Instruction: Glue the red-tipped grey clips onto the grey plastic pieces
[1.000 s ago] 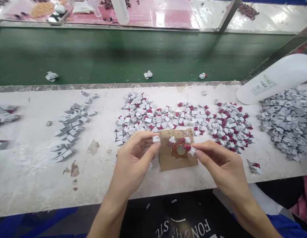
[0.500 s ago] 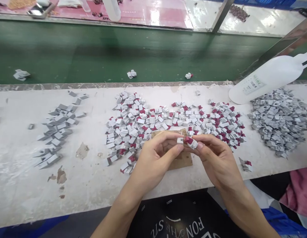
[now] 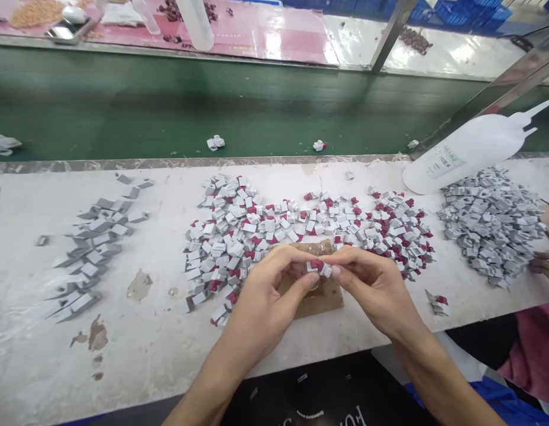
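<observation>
My left hand (image 3: 272,290) pinches a small light-grey plastic block (image 3: 310,267) between thumb and forefinger. My right hand (image 3: 374,287) grips a small grey-and-dark-red plastic piece (image 3: 326,270) the same way. Block and piece meet between my fingertips, the dark-red part at the join; whether they are locked together is hidden. Beneath the hands lies a brown cardboard piece (image 3: 325,303), with something shiny on it that I cannot make out. Behind my hands spreads a pile of grey-and-red pieces (image 3: 270,225).
Plain grey blocks (image 3: 94,231) lie at left, and a grey heap (image 3: 490,225) at right beside a leaning white bottle (image 3: 463,154). A green conveyor belt (image 3: 168,106) carries several pieces. Another person's hand (image 3: 547,269) reaches in at the right edge. One loose piece (image 3: 438,303) lies near the front edge.
The grey block and the grey-and-red piece, apart before, are now together. My right hand has moved left toward my left hand. The view has shifted slightly; another person's hand has appeared at right.
</observation>
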`<state>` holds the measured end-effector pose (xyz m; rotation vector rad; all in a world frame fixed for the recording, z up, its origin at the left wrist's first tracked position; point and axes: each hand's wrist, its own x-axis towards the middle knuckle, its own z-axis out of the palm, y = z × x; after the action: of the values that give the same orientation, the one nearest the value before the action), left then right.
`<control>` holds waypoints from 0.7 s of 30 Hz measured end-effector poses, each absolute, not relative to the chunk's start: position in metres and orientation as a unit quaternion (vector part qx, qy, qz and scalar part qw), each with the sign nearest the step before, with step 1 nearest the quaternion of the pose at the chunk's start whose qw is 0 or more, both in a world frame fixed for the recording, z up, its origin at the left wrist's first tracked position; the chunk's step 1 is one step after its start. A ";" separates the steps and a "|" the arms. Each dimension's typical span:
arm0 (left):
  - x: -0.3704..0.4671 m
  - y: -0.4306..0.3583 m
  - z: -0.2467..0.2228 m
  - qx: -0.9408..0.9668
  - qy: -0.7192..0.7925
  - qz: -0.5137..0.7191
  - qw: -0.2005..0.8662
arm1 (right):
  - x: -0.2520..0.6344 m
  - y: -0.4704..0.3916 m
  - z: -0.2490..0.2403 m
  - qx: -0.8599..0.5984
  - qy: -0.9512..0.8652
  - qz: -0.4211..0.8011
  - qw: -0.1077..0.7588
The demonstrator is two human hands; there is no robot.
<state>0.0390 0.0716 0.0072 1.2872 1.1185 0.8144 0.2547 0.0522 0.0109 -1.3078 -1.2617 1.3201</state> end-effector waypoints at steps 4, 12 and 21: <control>0.028 0.093 0.020 0.565 0.489 0.337 0.573 | 0.254 0.084 0.019 -0.489 -0.526 0.575 0.391; 0.016 0.197 0.019 0.572 0.585 0.399 0.414 | 0.242 0.275 0.003 -0.619 -0.684 0.247 0.297; 0.066 0.321 -0.013 0.597 0.633 0.318 0.376 | 0.251 0.327 0.013 -0.655 -0.662 0.218 0.291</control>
<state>0.0661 0.3207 -0.0130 1.5281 1.6187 0.8141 0.2513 0.3266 0.0131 -1.7469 -1.7662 0.5826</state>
